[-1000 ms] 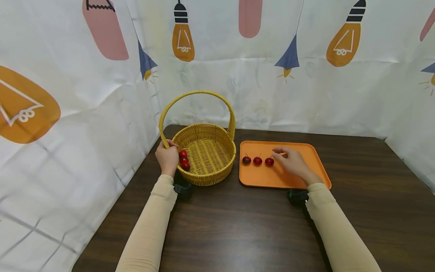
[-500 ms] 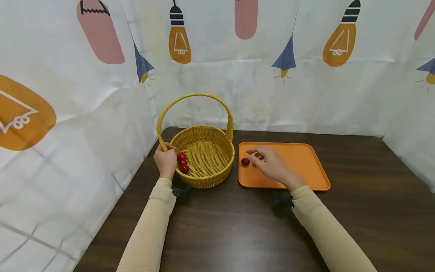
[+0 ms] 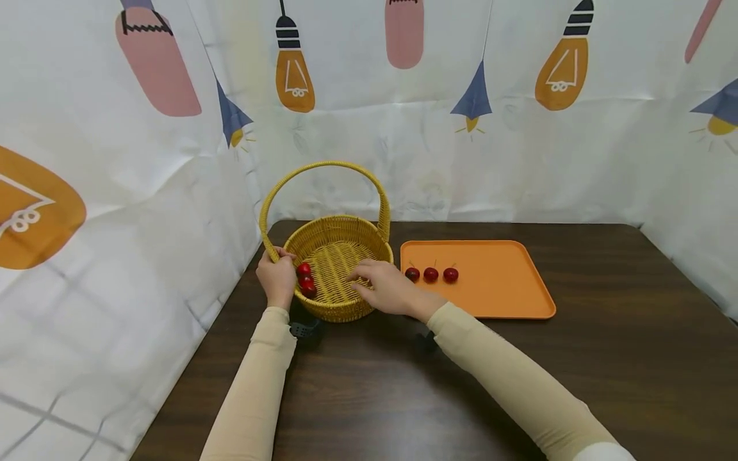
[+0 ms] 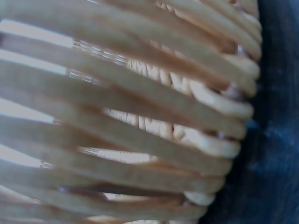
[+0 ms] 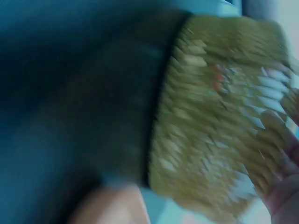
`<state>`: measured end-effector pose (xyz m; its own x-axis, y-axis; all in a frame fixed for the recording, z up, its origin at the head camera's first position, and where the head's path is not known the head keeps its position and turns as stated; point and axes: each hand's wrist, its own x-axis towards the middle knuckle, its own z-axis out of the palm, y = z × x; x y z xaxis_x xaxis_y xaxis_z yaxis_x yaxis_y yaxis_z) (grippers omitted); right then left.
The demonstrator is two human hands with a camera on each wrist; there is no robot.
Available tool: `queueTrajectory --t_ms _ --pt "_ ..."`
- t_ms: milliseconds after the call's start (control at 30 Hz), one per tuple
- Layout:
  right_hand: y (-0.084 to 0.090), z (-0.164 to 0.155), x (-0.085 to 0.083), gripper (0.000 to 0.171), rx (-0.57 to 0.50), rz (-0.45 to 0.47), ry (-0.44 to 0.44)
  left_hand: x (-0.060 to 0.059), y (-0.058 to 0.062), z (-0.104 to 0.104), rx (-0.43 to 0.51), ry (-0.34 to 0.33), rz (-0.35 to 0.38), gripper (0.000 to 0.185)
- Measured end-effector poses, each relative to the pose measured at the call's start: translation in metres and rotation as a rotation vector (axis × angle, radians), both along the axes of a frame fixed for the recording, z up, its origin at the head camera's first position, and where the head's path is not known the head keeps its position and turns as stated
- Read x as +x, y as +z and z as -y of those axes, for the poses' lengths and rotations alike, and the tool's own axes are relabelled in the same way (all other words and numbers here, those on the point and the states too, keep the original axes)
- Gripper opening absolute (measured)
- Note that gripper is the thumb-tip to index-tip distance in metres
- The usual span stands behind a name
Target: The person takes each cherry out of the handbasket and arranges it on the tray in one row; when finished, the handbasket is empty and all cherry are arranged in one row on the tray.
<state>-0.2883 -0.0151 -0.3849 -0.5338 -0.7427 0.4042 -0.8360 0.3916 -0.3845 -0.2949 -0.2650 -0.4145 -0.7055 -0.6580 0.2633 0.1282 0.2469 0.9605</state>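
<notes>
A yellow wicker basket (image 3: 344, 310) with a tall hoop handle stands at the table's back left. My left hand (image 3: 277, 276) grips its left rim where the handle begins. Three red cherries (image 3: 305, 280) lie inside, against that left wall. My right hand (image 3: 377, 286) hovers over the basket's right rim with relaxed fingers pointing left, and I see nothing in it. An orange tray (image 3: 501, 285) to the right carries a row of three stemmed cherries (image 3: 430, 274). The left wrist view is filled by the weave (image 4: 140, 140). The blurred right wrist view shows the basket wall (image 5: 205, 135) and fingertips (image 5: 282, 140).
The dark wooden table (image 3: 403, 397) stretches toward me. Printed white cloth (image 3: 144, 205) walls it in on the left, at the back and at the far right, close behind the basket.
My right hand has left the tray's cherries and swept left to the basket's right rim. The left hand has kept its hold on the basket. The view has drifted slightly left.
</notes>
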Motion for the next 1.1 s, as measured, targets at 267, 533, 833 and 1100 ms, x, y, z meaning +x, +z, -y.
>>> queueTrajectory --t_ms 267,533,833,1100 --pt "-0.001 0.036 -0.006 0.027 0.085 0.177 -0.099 0.001 0.001 0.003 -0.014 0.001 0.001 0.012" --pt "0.006 0.052 -0.012 0.034 0.259 0.291 -0.097 0.001 0.001 0.002 -0.028 0.014 -0.008 0.012" --pt "0.003 0.080 -0.020 0.042 0.252 0.316 -0.021 0.000 0.001 0.000 -0.006 0.005 0.002 0.011" --pt "0.005 0.095 -0.022 0.050 0.285 0.340 0.105 -0.001 0.001 0.000 -0.005 -0.005 0.008 0.011"
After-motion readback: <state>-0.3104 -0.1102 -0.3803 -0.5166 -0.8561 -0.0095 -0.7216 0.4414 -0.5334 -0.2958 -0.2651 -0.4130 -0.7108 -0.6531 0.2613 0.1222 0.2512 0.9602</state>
